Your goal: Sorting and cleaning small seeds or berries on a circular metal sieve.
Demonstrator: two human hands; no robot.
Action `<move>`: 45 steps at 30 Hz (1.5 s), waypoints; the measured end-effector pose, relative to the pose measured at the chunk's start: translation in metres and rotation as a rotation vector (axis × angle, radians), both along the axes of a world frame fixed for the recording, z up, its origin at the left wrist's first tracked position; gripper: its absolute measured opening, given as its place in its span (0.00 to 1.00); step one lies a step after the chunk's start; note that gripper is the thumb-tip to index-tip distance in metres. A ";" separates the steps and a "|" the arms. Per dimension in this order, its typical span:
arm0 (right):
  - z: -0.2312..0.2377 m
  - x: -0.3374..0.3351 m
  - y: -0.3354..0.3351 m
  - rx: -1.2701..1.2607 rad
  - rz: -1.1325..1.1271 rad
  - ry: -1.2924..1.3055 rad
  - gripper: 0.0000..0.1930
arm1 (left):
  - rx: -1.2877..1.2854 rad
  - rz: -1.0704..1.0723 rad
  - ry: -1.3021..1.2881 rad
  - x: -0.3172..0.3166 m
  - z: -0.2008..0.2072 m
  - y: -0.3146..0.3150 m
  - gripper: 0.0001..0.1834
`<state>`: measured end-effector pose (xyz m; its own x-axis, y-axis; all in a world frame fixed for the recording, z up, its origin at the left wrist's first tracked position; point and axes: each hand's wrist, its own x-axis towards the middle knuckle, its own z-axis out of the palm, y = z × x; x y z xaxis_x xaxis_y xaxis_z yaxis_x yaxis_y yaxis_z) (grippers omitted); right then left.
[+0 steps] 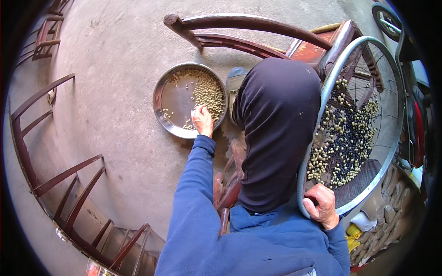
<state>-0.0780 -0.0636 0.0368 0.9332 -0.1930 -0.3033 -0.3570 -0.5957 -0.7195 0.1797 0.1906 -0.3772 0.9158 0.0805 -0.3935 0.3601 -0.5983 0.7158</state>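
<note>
Silvery pan (pixel 177 103) under it, the left hand (pixel 203 121) is sitting bunched beside pale beans (pixel 209 94) — I can't tell if it's pinching any. The right hand (pixel 321 205) is gripping the near rim of the mesh sieve (pixel 301 180), probably so the mixed beans (pixel 346 140) just ahead aren't spilling.

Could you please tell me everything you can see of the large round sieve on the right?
The sieve has a smooth, pale grey-blue, metallic-looking rim and see-through mesh, with part of a wooden chair visible through it. It holds mixed pale beans and black beans, spread mostly across its middle and left side. It sits right of the dark-trousered leg, and the right hand grips its near rim. What supports it cannot be made out.
</note>
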 end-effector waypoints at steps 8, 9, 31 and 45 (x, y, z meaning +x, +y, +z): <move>0.001 0.000 0.000 -0.020 0.007 0.001 0.08 | 0.236 -0.062 -0.255 0.040 -0.007 0.100 0.11; 0.001 0.000 0.000 -0.023 0.003 0.008 0.08 | 0.287 -0.062 -0.281 0.049 -0.007 0.111 0.11; 0.003 0.001 0.002 -0.040 -0.045 0.030 0.07 | 0.302 -0.004 -0.137 0.029 0.029 0.099 0.12; 0.001 0.002 0.002 -0.022 -0.057 0.046 0.07 | 0.809 -0.689 -0.161 0.044 0.037 0.098 0.28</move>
